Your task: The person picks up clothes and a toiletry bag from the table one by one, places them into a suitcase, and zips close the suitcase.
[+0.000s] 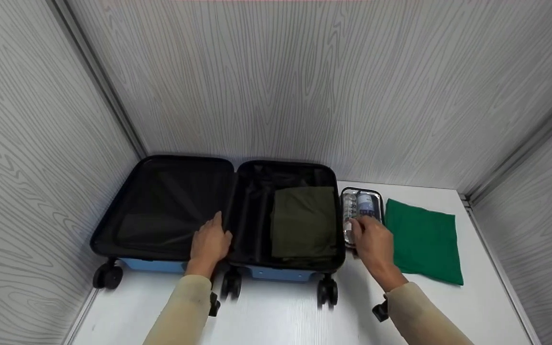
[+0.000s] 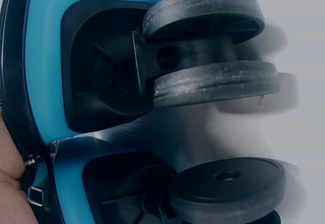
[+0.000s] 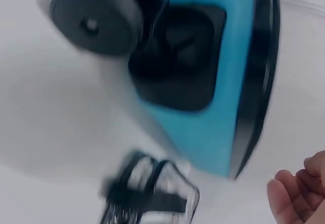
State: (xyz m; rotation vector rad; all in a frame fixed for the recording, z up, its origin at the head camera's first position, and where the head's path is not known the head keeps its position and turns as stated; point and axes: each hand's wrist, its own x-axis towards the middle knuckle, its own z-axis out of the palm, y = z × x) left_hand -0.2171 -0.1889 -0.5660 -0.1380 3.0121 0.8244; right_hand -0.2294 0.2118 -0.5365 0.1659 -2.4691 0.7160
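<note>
My left hand (image 1: 209,243) rests at the inner edge of the open suitcase (image 1: 163,211), where its two halves meet. In the left wrist view, part of that hand (image 2: 10,183) shows beside the zipper pulls (image 2: 34,195). Folded dark green clothing (image 1: 303,223) lies in the right half. Over the near end of a clear, black-edged pouch (image 1: 366,203) is my right hand (image 1: 375,243), fingers loosely curled. The right wrist view shows this hand (image 3: 302,193) holding nothing, apart from the blurred pouch (image 3: 170,193). Bottles are inside the pouch.
A folded bright green cloth (image 1: 424,242) lies right of the pouch on the white surface (image 1: 276,316). Black suitcase wheels (image 1: 327,290) stick out toward the front. Wood-patterned walls (image 1: 281,86) stand behind and on both sides.
</note>
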